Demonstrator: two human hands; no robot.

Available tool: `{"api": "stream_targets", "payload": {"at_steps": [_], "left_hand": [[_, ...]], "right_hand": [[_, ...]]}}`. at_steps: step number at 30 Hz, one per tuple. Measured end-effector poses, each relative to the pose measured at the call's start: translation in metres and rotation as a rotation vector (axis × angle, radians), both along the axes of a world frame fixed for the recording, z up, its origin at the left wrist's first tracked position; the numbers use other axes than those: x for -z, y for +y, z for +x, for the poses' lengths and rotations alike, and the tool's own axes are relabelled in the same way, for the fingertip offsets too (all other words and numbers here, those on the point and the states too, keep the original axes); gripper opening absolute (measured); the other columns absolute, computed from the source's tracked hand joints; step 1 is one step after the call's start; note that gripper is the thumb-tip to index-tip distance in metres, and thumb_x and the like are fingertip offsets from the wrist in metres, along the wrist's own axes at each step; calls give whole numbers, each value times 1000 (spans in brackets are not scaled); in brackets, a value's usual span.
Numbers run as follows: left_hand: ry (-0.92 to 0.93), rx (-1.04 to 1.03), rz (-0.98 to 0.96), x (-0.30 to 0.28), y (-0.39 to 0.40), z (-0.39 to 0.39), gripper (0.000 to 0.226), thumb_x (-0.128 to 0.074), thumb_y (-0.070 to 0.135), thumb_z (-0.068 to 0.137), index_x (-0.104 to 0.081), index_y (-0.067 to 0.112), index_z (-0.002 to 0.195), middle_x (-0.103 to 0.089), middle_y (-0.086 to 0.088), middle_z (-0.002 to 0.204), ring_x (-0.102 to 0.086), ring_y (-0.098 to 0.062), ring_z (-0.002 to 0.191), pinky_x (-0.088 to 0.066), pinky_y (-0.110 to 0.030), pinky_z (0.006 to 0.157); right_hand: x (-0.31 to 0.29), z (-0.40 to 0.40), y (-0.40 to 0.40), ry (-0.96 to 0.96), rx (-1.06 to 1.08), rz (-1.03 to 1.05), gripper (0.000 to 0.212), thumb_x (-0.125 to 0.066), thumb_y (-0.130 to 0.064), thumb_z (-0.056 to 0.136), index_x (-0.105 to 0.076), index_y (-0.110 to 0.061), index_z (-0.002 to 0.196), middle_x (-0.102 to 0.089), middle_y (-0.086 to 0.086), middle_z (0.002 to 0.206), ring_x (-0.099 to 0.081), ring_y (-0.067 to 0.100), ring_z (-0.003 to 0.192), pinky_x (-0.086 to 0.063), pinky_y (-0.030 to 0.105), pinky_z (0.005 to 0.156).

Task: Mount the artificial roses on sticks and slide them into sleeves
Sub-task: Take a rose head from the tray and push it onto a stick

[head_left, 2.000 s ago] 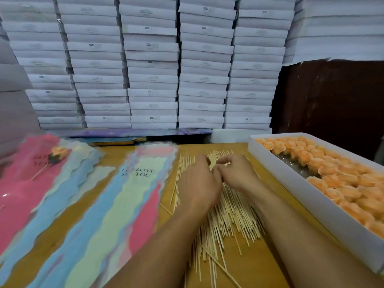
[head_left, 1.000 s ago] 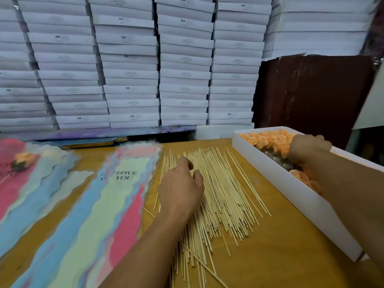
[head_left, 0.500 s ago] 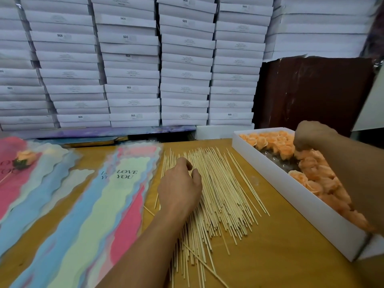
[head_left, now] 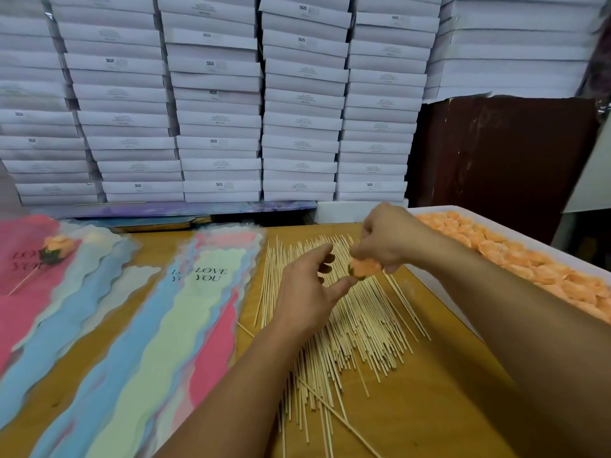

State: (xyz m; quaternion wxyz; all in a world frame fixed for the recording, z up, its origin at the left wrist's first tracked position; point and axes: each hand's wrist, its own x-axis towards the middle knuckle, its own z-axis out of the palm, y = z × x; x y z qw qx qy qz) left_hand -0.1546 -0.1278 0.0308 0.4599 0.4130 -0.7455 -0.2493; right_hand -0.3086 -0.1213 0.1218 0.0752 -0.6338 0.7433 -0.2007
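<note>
My right hand [head_left: 388,238] holds an orange artificial rose [head_left: 367,268] with a green base, lifted above the pile of wooden sticks [head_left: 360,325]. My left hand [head_left: 305,294] hovers over the sticks just left of the rose, thumb stretched to the rose's base and fingers loosely curled. Against the pile I cannot make out whether it pinches a stick. A white box [head_left: 439,285] filled with orange roses [head_left: 515,259] lies at the right. Pastel "LOVE YOU" sleeves [head_left: 185,312] lie fanned at the left.
A second fan of sleeves [head_left: 29,292] at the far left carries a finished rose on a stick [head_left: 54,247]. Stacks of white boxes [head_left: 215,104] wall off the back of the wooden table [head_left: 426,401]. A dark brown panel [head_left: 502,160] stands behind the rose box.
My right hand came back from the rose box with one rose and now holds it over the sticks. My left hand lifted off the pile and turned toward the rose.
</note>
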Motion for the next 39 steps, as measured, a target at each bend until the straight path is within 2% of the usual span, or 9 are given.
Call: {"api": "stream_targets", "payload": {"at_steps": [6, 10, 12, 16, 19, 22, 32, 36, 39], "left_hand": [[80, 74, 26, 4, -3, 4, 28, -79, 26, 83, -72, 25, 110, -71, 11, 93, -64, -1, 87, -54, -20, 78], [224, -55, 64, 0, -12, 10, 16, -76, 33, 86, -73, 24, 98, -71, 8, 85, -66, -5, 79, -54, -23, 71], [344, -140, 84, -2, -15, 14, 18, -74, 43, 86, -71, 26, 91, -71, 7, 83, -67, -7, 79, -55, -25, 71], [479, -265, 132, -3, -19, 18, 14, -72, 36, 86, -69, 24, 80, -70, 4, 73, -67, -10, 72, -52, -29, 65], [574, -250, 198, -3, -21, 18, 8, -68, 23, 84, -66, 18, 78, -70, -8, 71, -69, -32, 73, -58, -48, 70], [648, -225, 235, -2, -22, 19, 13, -67, 22, 85, -59, 26, 95, -73, -4, 74, -71, -23, 67, -58, -46, 73], [789, -137, 319, -4, -27, 17, 23, -61, 14, 89, -60, 10, 112, -69, 1, 61, -64, -11, 52, -49, -23, 49], [820, -80, 370, -7, -23, 20, 30, -52, 12, 96, -46, 26, 122, -71, -3, 70, -66, -13, 56, -50, -21, 50], [838, -16, 418, -11, -19, 20, 28, -43, 9, 100, -44, 30, 118, -71, -13, 80, -64, -19, 62, -49, -26, 54]], "right_hand": [[13, 21, 0, -198, -24, -37, 29, -79, -31, 82, -71, -3, 85, -74, 12, 70, -74, 26, 62, -64, 41, 65], [23, 11, -6, -679, -63, -76, 34, -67, -28, 96, -70, 4, 85, -72, 14, 71, -65, 19, 54, -54, 26, 49], [33, 8, -14, -594, 11, -108, 31, -64, -26, 98, -72, 1, 85, -72, 15, 73, -62, 15, 52, -52, 26, 47], [58, 24, -32, -82, 24, 29, 29, -74, -29, 90, -73, -3, 79, -71, 13, 76, -60, 18, 61, -54, 36, 59], [68, 42, -44, 66, 72, 59, 36, -77, -35, 87, -52, -15, 70, -55, 1, 71, -50, 15, 59, -33, 30, 48], [75, 52, -56, 130, 92, 61, 32, -74, -28, 88, -48, -17, 74, -53, 1, 77, -49, 16, 64, -31, 30, 47], [70, 55, -62, -118, 184, 111, 16, -58, -1, 86, -60, -6, 72, -65, 11, 70, -61, 22, 48, -42, 22, 37], [69, 44, -57, -296, 188, 133, 16, -58, -6, 88, -67, -2, 76, -66, 8, 52, -51, 14, 28, -36, 16, 32], [65, 35, -49, -496, 140, 106, 13, -61, -8, 84, -69, -2, 75, -69, 8, 57, -47, 13, 34, -34, 19, 36]]}}
